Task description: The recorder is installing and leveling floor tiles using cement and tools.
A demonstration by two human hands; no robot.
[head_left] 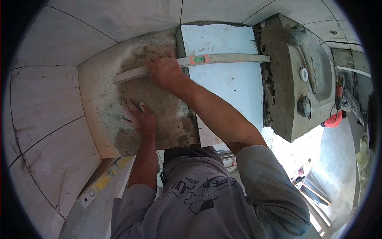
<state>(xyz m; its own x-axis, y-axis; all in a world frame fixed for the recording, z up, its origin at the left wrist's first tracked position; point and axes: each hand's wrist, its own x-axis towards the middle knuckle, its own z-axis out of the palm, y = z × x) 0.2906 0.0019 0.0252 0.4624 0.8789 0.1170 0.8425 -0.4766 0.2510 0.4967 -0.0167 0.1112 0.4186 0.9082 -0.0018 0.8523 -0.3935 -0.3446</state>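
Note:
A long spirit level [223,59] with a green vial lies across the bare concrete surface [167,127] on the left and the white tile [227,95] in the middle. Its far right end reaches the edge of the raised concrete block. My right hand [165,71] is closed round the level over the concrete, left of the tile. Nearer to me, my left hand [137,115] rests with spread fingers on the concrete, holding nothing. Damp dark patches and pale dusty areas mark that concrete.
The concrete block [282,91] at the right bears a hammer [305,59], a white ring [303,74], a round metal piece [304,106] and a recessed basin [324,71]. A red object [333,120] is beyond it. Tiled walls [43,95] enclose the left and far sides.

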